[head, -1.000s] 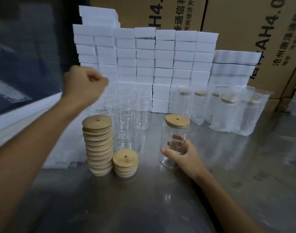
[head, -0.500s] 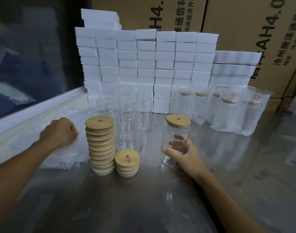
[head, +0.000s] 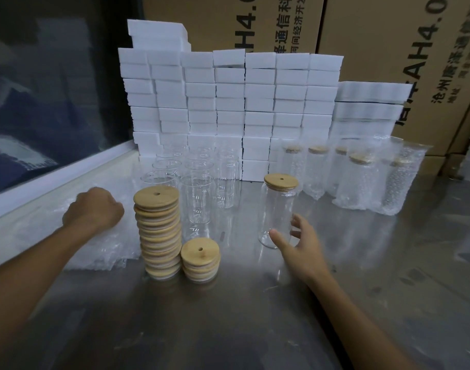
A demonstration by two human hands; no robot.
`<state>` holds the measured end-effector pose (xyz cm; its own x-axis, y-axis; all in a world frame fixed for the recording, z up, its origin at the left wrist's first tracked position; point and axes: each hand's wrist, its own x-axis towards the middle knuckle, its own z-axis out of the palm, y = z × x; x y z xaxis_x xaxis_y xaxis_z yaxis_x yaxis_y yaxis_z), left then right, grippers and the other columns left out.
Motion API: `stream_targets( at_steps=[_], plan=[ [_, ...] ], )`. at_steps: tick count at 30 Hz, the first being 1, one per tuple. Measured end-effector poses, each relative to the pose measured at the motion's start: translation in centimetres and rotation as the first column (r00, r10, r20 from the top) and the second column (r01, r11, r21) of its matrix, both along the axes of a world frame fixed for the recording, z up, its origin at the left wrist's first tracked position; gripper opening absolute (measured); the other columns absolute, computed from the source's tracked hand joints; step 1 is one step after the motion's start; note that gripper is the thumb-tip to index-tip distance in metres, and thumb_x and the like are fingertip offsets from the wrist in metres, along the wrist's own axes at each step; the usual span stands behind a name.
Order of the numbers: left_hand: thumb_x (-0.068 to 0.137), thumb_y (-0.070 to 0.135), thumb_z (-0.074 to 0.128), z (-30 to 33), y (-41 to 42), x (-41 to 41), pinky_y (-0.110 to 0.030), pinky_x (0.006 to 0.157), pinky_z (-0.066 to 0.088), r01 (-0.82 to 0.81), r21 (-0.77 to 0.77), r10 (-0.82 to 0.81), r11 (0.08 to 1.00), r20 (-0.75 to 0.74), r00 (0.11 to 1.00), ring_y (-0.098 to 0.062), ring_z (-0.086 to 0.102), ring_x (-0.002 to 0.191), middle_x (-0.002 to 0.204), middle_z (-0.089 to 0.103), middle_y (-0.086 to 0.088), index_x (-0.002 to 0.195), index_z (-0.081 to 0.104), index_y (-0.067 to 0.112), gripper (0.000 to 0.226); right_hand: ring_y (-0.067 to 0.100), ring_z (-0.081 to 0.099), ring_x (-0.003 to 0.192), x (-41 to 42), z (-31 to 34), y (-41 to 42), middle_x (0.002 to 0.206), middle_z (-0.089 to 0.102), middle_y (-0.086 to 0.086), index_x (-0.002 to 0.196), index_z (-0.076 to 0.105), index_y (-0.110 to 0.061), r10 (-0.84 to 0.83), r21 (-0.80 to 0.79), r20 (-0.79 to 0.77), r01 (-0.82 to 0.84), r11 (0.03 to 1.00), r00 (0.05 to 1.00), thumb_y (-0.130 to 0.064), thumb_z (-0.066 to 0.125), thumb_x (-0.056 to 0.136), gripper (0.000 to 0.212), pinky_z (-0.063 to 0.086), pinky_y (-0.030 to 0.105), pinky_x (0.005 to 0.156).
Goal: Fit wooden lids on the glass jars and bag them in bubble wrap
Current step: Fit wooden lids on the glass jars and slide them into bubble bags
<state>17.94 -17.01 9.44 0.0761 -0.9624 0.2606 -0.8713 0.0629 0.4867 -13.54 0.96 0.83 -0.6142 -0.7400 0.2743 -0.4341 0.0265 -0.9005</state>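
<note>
A glass jar [head: 278,209] with a wooden lid [head: 281,181] fitted on top stands upright at centre right of the steel table [head: 362,276]. My right hand [head: 299,245] is open beside its base, thumb in front of the glass and fingers spread to the right. My left hand [head: 93,208] is curled, knuckles up, on the flat pile of bubble wrap bags [head: 95,252] at left, fingers dug into the top bag. A tall stack of wooden lids [head: 159,231] and a short stack of lids [head: 200,259] stand between my hands.
Several empty open jars [head: 199,198] stand behind the lid stacks. Several lidded jars in bubble wrap [head: 359,182] stand at the back right. A wall of white foam blocks [head: 228,102] and cardboard boxes [head: 388,49] close off the back; a window sill [head: 55,177] runs along the left.
My left fist came down from mid-air onto the bubble wrap pile. My right hand loosened from round the lidded jar and slid to its right side; the jar has not moved.
</note>
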Motion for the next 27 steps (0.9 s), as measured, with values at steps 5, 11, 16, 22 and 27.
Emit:
stream_targets(
  at_steps=[5, 11, 16, 22, 27],
  plan=[
    [0.087, 0.022, 0.055, 4.1, 1.6, -0.9, -0.041, 0.07, 0.047, -0.064, -0.291, -0.025, 0.955, -0.294, 0.956, -0.036, 0.057, 0.075, 0.078, 0.063, -0.014, 0.073, 0.06, 0.011, 0.018, 0.009, 0.055, 0.109, 0.1, 0.5, 0.1, 0.129, 0.054, -0.005, 0.135, 0.051, -0.022, -0.159, -0.196, 0.017, 0.16, 0.968, 0.987, -0.032, 0.075, 0.089, 0.052, 0.045, 0.027, 0.089],
    [0.083, 0.024, 0.058, 9.4, 5.2, -5.2, -0.027, 0.057, 0.038, 0.167, -0.519, -0.314, 0.839, -0.209, 0.926, -0.02, 0.053, 0.059, 0.064, 0.061, -0.005, 0.067, 0.063, 0.011, 0.021, 0.004, 0.061, 0.096, 0.6, 1.5, 0.5, 0.103, 0.065, -0.012, 0.11, 0.061, -0.028, -0.217, -0.36, 0.003, 0.204, 0.91, 0.976, -0.024, 0.07, 0.092, 0.021, 0.044, 0.019, 0.07],
    [0.076, 0.03, 0.053, 9.8, 9.2, -9.4, -0.034, 0.071, 0.051, 0.355, -0.597, -0.527, 0.719, -0.135, 0.839, -0.025, 0.061, 0.072, 0.069, 0.063, 0.005, 0.069, 0.062, 0.021, 0.014, 0.004, 0.062, 0.079, 1.4, 2.4, 1.0, 0.081, 0.067, -0.015, 0.088, 0.064, -0.028, -0.204, -0.449, -0.056, 0.158, 0.88, 0.977, -0.016, 0.066, 0.095, 0.014, 0.05, 0.024, 0.069],
    [0.088, 0.016, 0.06, 5.7, 12.0, -13.3, -0.04, 0.069, 0.051, 0.561, -0.604, -0.693, 0.566, 0.019, 0.72, -0.015, 0.054, 0.064, 0.083, 0.062, 0.005, 0.084, 0.063, 0.019, 0.006, 0.016, 0.066, 0.068, 2.7, 3.3, 1.4, 0.072, 0.068, -0.003, 0.089, 0.067, -0.022, -0.042, -0.552, -0.086, -0.012, 0.834, 0.995, -0.046, 0.057, 0.091, 0.025, 0.054, 0.034, 0.065],
    [0.091, 0.017, 0.058, 0.8, 13.1, -15.6, -0.039, 0.067, 0.05, 0.666, -0.514, -0.739, 0.541, 0.087, 0.668, -0.017, 0.055, 0.069, 0.087, 0.057, 0.006, 0.087, 0.058, 0.019, 0.005, 0.018, 0.07, 0.068, 3.1, 3.5, 1.4, 0.072, 0.069, -0.003, 0.088, 0.063, -0.027, -0.031, -0.525, -0.073, -0.013, 0.851, 0.997, -0.055, 0.064, 0.083, 0.028, 0.053, 0.034, 0.061]
  ],
)
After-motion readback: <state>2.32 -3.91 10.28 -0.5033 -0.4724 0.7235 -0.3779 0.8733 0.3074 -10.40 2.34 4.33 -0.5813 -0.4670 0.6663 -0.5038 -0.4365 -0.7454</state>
